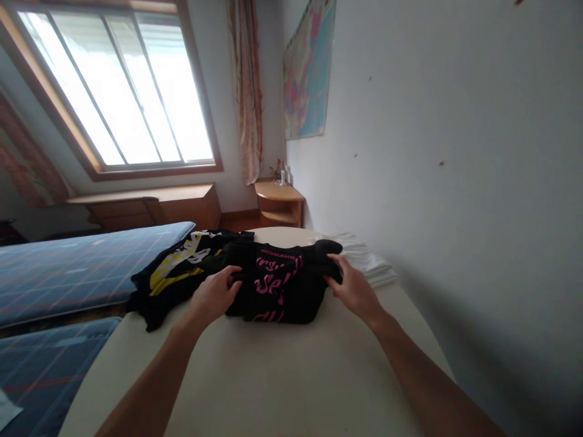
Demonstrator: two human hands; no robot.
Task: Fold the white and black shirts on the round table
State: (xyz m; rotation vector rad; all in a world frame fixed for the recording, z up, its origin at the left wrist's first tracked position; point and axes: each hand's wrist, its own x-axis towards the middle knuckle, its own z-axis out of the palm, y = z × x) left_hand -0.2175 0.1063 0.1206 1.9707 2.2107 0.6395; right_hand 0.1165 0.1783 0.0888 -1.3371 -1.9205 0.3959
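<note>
Hands (217, 295) (353, 286) apart, in pinch grips

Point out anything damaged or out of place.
Small dark marks dot the white wall on the right, odd against its plain surface; I cannot tell if they are holes or stains. A black cloth garment with yellow-and-white print lies rumpled near the left edge of the rounded cream table.

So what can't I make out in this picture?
In the head view:
Pink-lettered black shirt: its full wording, broken by folds.
Yellow-printed black garment: its right part, behind that shirt.
Wall map: its labels, too small and blurred.
Window: the outdoors, washed out by glare.
Nearer blue plaid mattress: cut off by the left edge.
</note>
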